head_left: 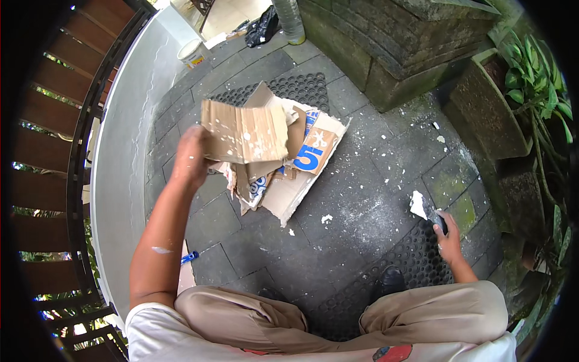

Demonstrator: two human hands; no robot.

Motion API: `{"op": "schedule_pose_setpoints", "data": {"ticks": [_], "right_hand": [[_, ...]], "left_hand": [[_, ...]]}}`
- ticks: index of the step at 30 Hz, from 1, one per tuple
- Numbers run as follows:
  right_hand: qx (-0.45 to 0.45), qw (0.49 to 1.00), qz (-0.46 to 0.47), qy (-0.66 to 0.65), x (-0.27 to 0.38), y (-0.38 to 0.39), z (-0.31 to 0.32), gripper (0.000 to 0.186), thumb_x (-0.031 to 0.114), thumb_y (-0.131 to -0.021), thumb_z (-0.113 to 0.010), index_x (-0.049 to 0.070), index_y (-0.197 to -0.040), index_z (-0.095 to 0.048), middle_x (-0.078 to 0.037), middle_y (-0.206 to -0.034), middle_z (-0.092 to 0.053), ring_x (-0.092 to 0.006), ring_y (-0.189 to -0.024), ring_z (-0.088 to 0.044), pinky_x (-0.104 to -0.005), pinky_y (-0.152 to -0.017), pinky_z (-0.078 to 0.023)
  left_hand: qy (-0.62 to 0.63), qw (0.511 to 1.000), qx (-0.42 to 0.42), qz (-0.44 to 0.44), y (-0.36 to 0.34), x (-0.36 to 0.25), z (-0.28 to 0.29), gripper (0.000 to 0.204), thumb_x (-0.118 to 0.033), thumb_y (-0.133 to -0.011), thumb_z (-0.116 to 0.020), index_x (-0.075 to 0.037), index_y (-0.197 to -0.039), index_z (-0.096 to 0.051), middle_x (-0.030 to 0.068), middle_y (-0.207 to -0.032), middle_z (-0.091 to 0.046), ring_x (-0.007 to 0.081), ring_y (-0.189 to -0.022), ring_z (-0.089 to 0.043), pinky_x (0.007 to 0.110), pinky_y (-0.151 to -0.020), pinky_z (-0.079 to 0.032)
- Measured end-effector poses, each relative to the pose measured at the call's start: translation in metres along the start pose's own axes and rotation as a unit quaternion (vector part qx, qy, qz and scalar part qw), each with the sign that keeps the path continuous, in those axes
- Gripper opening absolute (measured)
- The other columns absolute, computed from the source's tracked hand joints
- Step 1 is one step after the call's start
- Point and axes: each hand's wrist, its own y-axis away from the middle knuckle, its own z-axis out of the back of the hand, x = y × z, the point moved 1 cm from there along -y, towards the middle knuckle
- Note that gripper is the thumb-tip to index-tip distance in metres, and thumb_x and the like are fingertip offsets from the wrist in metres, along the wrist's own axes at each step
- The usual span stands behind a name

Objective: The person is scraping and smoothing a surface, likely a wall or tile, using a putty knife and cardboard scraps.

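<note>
My left hand (pixel 190 154) is closed on the left edge of a paint-spattered brown cardboard piece (pixel 241 133), raised over a pile of torn cardboard sheets (pixel 283 196) with blue printing. At the lower right, my right hand (pixel 447 238) grips a dark-handled scraper (pixel 439 222), its blade low over the paving beside a white lump (pixel 418 204); whether the lump sits on the blade is unclear. White flakes and powder are scattered between the pile and that hand.
A rubber mat (pixel 301 85) lies behind the pile, another (pixel 422 259) by my right foot. A white bucket (pixel 192 54) and black bag (pixel 260 29) stand farther back. A stone pillar (pixel 410 42) and plants (pixel 531 78) line the right, a low white wall (pixel 120 169) the left.
</note>
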Motion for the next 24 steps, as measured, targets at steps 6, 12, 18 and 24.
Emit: {"op": "schedule_pose_setpoints", "data": {"ticks": [6, 12, 18, 24], "right_hand": [[-0.031, 0.998, 0.030, -0.045, 0.027, -0.018, 0.020, 0.035, 0.011, -0.090, -0.062, 0.002, -0.123, -0.058, -0.017, -0.120, -0.061, -0.0292, -0.114, -0.057, -0.0350, -0.102, -0.040], [-0.072, 0.992, 0.096, -0.039, 0.055, -0.052, 0.068, 0.036, 0.015, -0.090, -0.062, 0.004, -0.123, -0.059, -0.016, -0.123, -0.061, -0.0277, -0.118, -0.057, -0.0346, -0.104, -0.039], [-0.026, 0.991, 0.073, 0.112, 0.054, -0.044, 0.037, 0.037, 0.016, -0.087, -0.067, 0.008, -0.123, -0.061, -0.015, -0.121, -0.061, -0.0332, -0.116, -0.056, -0.0383, -0.101, -0.042], [0.073, 0.953, 0.104, 0.276, 0.076, -0.031, 0.009, 0.036, 0.009, -0.083, -0.066, 0.011, -0.120, -0.063, -0.013, -0.106, -0.061, -0.0360, -0.105, -0.056, -0.0446, -0.089, -0.049]], "left_hand": [[0.060, 0.995, 0.049, -0.061, 0.027, -0.056, -0.041, 0.013, -0.025, -0.088, -0.050, -0.013, -0.087, -0.055, 0.0009, -0.086, -0.053, 0.0127, -0.073, -0.047, 0.031, -0.067, -0.037], [-0.105, 0.969, 0.146, -0.171, 0.052, 0.023, -0.191, 0.029, -0.025, -0.091, -0.048, 0.003, -0.094, -0.056, 0.0161, -0.096, -0.062, 0.0286, -0.091, -0.056, 0.042, -0.084, -0.043], [-0.104, 0.955, 0.267, -0.083, 0.089, 0.110, -0.284, 0.013, -0.014, -0.089, -0.047, -0.003, -0.089, -0.054, 0.0029, -0.081, -0.052, 0.0124, -0.077, -0.046, 0.029, -0.071, -0.039], [-0.096, 0.964, 0.246, -0.013, 0.101, 0.172, -0.293, 0.025, -0.020, -0.087, -0.048, 0.005, -0.088, -0.051, 0.0247, -0.080, -0.057, 0.0299, -0.074, -0.053, 0.044, -0.073, -0.043]]}}
